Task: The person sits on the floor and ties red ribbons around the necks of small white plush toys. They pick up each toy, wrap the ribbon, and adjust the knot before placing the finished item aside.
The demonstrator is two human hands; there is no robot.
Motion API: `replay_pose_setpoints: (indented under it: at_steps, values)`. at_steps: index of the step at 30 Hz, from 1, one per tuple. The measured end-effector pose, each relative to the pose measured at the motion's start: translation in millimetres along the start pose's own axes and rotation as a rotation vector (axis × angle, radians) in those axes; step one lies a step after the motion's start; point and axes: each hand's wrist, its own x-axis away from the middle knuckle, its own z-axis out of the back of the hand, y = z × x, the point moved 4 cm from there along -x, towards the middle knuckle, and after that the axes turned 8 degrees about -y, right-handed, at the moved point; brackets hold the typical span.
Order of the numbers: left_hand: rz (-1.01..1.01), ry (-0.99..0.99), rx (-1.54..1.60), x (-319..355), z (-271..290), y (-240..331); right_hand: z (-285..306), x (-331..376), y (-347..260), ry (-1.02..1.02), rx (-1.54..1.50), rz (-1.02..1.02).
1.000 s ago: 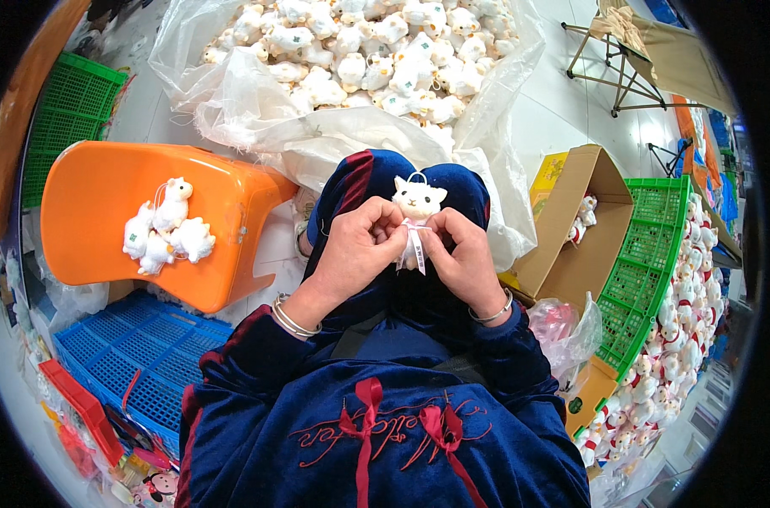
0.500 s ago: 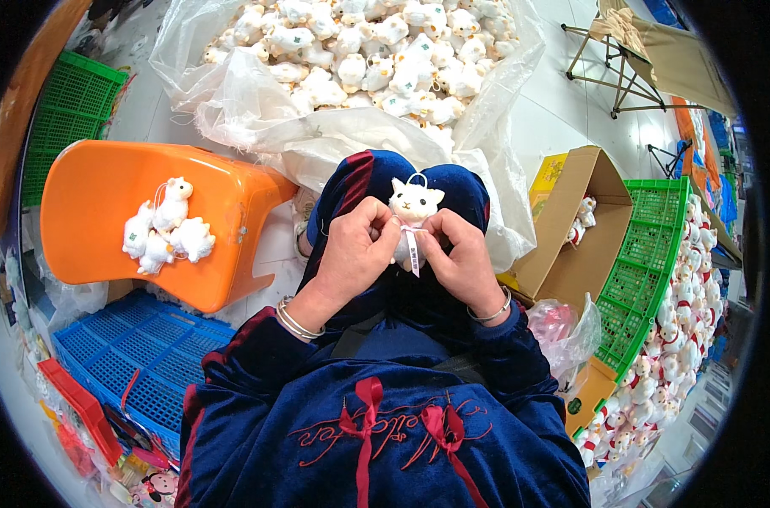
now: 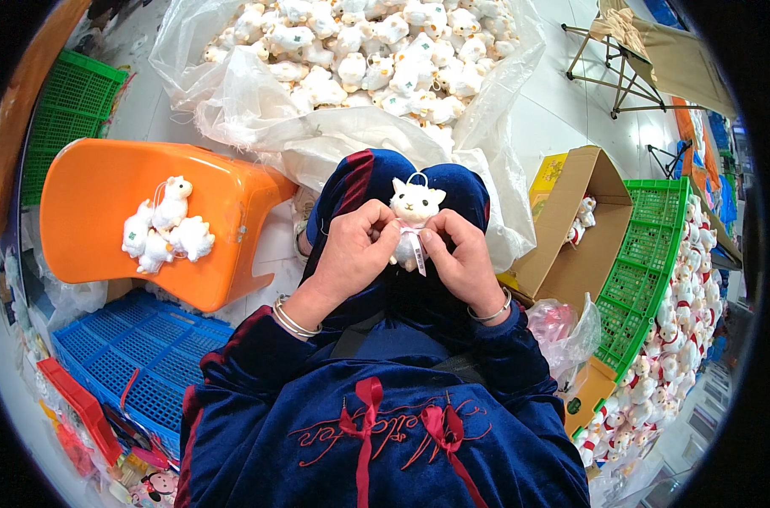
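A small white plush animal (image 3: 415,203) with a hanging loop on its head sits upright at my knees, facing up at me. Round its neck runs a pale pinkish ribbon (image 3: 417,244), and one printed end dangles down its front. My left hand (image 3: 351,247) pinches the ribbon at the neck's left side, thumb against fingers. On the other side my right hand (image 3: 465,258) is closed on the ribbon too, its thumb by the dangling end. Fingers partly cover the toy's body and the ribbon's knot area.
Beyond my knees, a big clear plastic bag (image 3: 241,127) holds many similar plush toys. Several lie on an orange stool (image 3: 80,220) at left, above a blue crate (image 3: 139,339). At right stand a cardboard box (image 3: 563,229), a green crate (image 3: 648,245) and a heap of red-collared plush toys (image 3: 656,364).
Both hands keep their hold at the neck. The dangling ribbon end has shifted slightly right and down, and the band lies closer round the neck.
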Motion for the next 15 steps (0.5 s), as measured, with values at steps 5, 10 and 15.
replay_pose_setpoints:
  at_steps: [5,10,15]
  values:
    - [0.023,0.007,-0.013,0.8,-2.3,0.3,4.1,5.3,6.5,0.0,-0.103,-0.092]
    - [0.006,0.002,0.023,1.1,-3.9,2.8,1.2,15.2,-3.4,-0.02,0.014,-0.133]
    - [-0.016,0.016,0.048,3.4,-5.4,3.8,2.1,16.4,-4.9,-0.045,0.031,-0.225]
